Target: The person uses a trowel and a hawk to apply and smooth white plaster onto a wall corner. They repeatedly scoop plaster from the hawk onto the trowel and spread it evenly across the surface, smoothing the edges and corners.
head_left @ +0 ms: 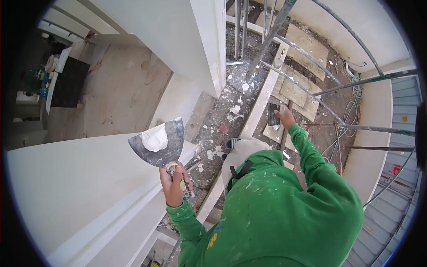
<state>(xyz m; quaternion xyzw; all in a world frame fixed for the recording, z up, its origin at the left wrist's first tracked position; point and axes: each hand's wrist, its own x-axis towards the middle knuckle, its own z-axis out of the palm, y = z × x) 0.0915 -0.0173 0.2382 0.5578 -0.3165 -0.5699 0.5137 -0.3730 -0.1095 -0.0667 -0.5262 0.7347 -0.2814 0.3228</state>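
Note:
My left hand (174, 186) is closed round the handle of a wide putty knife (175, 141), raised beside the white wall at the left. A thick lump of white putty (155, 139) sits on its grey, smeared blade. Out to the right, my right hand (287, 118) grips a smaller putty knife (272, 115) with a dark, flat blade; its handle is mostly hidden by the fingers. Both arms wear green sleeves spotted with white.
Metal scaffold poles (307, 49) cross the upper right. A pale beam (263, 100) runs beneath me, above a floor (211, 133) littered with white lumps. Boards (299, 86) and coiled cables (356, 95) lie at right. Beyond the white wall (80, 178), a room's floor (124, 84) shows.

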